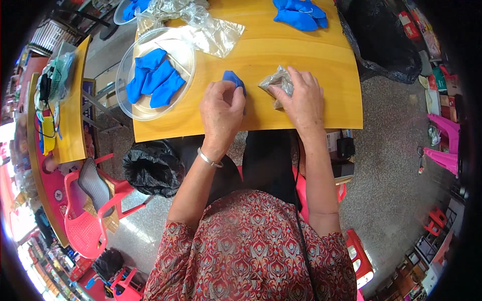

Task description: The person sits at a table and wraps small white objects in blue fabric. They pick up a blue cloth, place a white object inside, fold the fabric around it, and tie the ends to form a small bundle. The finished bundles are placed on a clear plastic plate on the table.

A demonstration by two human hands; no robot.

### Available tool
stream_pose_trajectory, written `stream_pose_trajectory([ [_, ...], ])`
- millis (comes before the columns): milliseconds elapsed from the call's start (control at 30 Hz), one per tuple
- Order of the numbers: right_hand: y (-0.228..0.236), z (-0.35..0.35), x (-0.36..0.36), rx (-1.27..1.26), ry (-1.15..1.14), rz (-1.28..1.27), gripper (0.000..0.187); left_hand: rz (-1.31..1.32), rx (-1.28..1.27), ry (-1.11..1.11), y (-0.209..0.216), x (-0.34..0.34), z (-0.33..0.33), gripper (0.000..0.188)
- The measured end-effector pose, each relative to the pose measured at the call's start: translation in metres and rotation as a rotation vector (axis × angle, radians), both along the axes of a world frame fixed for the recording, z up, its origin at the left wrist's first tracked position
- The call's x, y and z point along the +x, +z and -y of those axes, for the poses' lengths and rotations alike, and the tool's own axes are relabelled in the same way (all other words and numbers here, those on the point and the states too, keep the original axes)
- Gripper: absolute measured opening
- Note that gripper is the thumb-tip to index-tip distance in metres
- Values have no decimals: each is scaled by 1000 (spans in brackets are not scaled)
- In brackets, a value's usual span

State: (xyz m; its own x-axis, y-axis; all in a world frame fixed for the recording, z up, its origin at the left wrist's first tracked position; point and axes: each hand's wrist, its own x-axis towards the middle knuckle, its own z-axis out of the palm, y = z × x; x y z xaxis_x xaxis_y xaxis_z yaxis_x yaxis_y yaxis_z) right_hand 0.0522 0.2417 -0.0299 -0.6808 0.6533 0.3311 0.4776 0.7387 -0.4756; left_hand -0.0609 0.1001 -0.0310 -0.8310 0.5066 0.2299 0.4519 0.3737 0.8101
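My left hand is pinched around a small folded blue piece, held upright just above the yellow table near its front edge. My fingers hide much of the piece. To the right, my right hand grips a small crumpled clear plastic bag resting on the tabletop, thumb on the near side and fingers over the top. Left of my hands stands a round clear plastic tub with several folded blue pieces inside. More blue pieces lie at the far right of the table.
Behind the tub is a heap of clear plastic bags. A second tub shows at the far left corner. Black bin bags hang right of the table and below its left front edge. A red chair stands at left.
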Motion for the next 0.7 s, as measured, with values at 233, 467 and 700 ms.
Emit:
stream_pose_trajectory([
  [233, 0, -2, -7, -230, 190, -151, 28, 242, 30, -42, -5, -6, -3, 14],
  [467, -6, 15, -10, -812, 280, -631, 25, 289, 78, -45, -9, -3, -1, 14],
  [700, -1, 34, -18, -255, 219, -436, 24, 281, 97, -78, -15, -4, 2, 13],
])
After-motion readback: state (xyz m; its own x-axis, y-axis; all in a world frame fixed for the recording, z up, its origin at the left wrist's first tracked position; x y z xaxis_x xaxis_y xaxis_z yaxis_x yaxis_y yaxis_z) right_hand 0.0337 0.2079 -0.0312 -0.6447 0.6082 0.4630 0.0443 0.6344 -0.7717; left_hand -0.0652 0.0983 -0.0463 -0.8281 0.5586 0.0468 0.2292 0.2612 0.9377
